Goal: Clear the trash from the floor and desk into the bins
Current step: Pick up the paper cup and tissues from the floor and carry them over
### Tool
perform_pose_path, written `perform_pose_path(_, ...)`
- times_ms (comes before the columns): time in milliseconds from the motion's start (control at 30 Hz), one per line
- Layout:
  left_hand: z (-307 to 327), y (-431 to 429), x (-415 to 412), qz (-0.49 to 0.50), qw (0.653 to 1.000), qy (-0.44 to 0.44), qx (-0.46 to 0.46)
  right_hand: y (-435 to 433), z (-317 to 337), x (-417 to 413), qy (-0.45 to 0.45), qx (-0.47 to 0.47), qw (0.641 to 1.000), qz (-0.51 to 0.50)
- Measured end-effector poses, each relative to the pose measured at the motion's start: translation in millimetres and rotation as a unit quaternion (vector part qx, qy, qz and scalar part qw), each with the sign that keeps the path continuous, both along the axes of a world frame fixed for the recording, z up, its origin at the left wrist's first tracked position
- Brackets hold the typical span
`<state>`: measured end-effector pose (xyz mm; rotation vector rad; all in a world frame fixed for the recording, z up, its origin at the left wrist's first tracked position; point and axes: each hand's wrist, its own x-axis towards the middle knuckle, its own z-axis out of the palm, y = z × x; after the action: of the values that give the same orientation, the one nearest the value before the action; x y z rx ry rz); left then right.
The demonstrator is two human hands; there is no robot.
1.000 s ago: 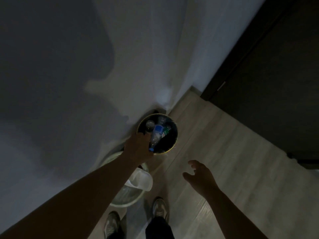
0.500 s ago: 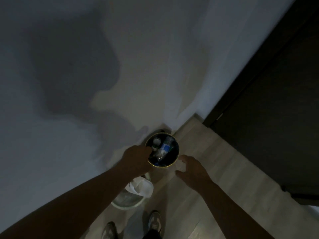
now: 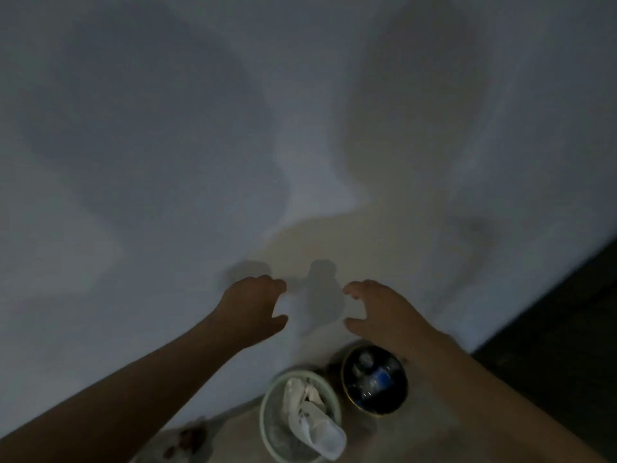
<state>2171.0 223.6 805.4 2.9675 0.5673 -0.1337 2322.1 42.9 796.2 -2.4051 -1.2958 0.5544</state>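
Observation:
Two bins stand on the floor against the wall. The dark bin (image 3: pixel 347 389) with a gold rim holds plastic bottles (image 3: pixel 379 379), one with a blue label. Left of it, the pale green bin (image 3: pixel 267 409) holds crumpled white paper and a clear plastic cup (image 3: pixel 320 432). My left hand (image 3: pixel 253 305) and my right hand (image 3: pixel 380 312) hover in front of the wall above the bins. Both have loosely curved fingers and hold nothing.
A pale wall (image 3: pixel 300 128) fills most of the view, with shadows of my arms on it. A dark door or cabinet (image 3: pixel 567 329) stands at the right. Something brownish lies on the floor at the lower left (image 3: pixel 183 442), too dim to identify.
My left hand has let go of the bottle, which now lies in the dark bin. Both hands have risen away from the bins and the view has tilted up to the wall.

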Motion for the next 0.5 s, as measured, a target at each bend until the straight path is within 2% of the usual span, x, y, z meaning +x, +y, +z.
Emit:
perform_pose_path(200,67.1,39.2,-174.8,0.143,0.987,-0.075,0.026,97.8,69.6,-134.2,-0.064,0.066,0.98,0.178)
perform_pose_path(500,148.5,14.4,-472.1,0.346,0.922,-0.134,0.112,162.8,171.8,-399.6,-0.124,0.171,0.897,0.389)
